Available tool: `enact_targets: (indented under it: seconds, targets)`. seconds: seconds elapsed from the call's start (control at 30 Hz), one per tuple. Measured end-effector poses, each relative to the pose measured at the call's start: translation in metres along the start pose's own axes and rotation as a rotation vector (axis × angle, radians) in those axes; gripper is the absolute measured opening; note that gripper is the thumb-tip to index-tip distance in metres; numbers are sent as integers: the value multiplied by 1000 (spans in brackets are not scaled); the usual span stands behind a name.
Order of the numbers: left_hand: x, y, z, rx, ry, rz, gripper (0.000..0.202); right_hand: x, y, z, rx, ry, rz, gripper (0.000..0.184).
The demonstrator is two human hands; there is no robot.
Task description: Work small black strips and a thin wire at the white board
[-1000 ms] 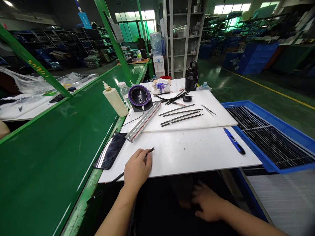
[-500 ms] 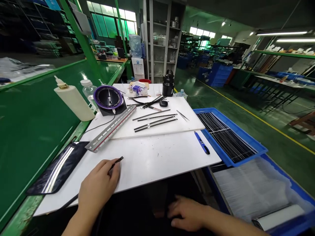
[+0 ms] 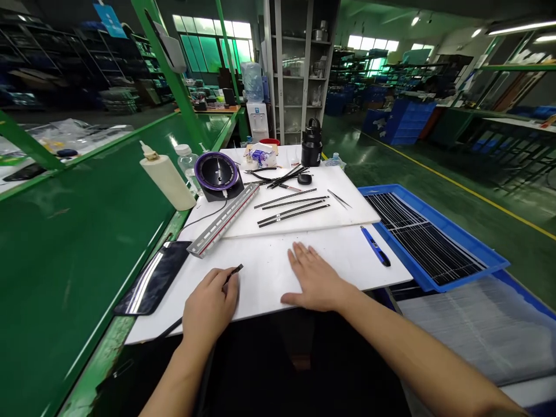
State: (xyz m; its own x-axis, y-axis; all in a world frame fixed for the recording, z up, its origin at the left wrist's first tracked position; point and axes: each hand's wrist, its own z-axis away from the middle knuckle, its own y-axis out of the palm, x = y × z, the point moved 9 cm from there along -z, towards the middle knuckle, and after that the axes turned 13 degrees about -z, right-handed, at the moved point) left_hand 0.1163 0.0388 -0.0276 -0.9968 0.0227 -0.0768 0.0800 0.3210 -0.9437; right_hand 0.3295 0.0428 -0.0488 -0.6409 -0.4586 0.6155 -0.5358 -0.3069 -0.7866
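Observation:
My left hand (image 3: 211,304) is closed around a thin black strip (image 3: 237,269). One end of the strip sticks out past the fingertips, and the other runs out below the wrist over the table's near edge. My right hand (image 3: 313,279) lies flat on the white tabletop (image 3: 260,260), fingers stretched forward, with nothing in it. Beyond the hands, several black strips (image 3: 295,214) lie on a raised white board (image 3: 356,211). A slotted metal bar (image 3: 223,221) with a red line rests slantwise to the left of them. Tweezers (image 3: 339,199) lie to their right.
A blue utility knife (image 3: 375,246) lies near the right edge. A blue tray (image 3: 434,243) of black strips stands right of the table. A dark glossy panel (image 3: 154,278), a white squeeze bottle (image 3: 168,180) and a purple-rimmed round device (image 3: 217,172) stand left. A black flask (image 3: 311,143) is at the back.
My right hand has risen from below the table edge and now lies flat on the tabletop. The left hand still holds the strip. The whole view has shifted, with things appearing farther right.

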Motion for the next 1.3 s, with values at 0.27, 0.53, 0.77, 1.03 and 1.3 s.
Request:
enact_targets:
  seconds: [0.27, 0.53, 0.77, 1.03, 1.3]
  targets:
    - [-4, -3, 2, -12, 26, 39, 33, 78, 71, 61, 363, -419, -131, 82]
    - [-5, -4, 4, -31, 36, 50, 29, -52, 126, 98, 261, 159, -115, 36]
    - [-5, -3, 10, -55, 32, 47, 25, 25, 59, 90, 131, -106, -280, 34]
    - [-6, -6, 12, -90, 36, 59, 21, 28, -9, -53, -187, -102, -89, 22]
    - [-5, -9, 16, -160, 48, 87, 20, 47, 28, -121, -151, -115, 147, 30]
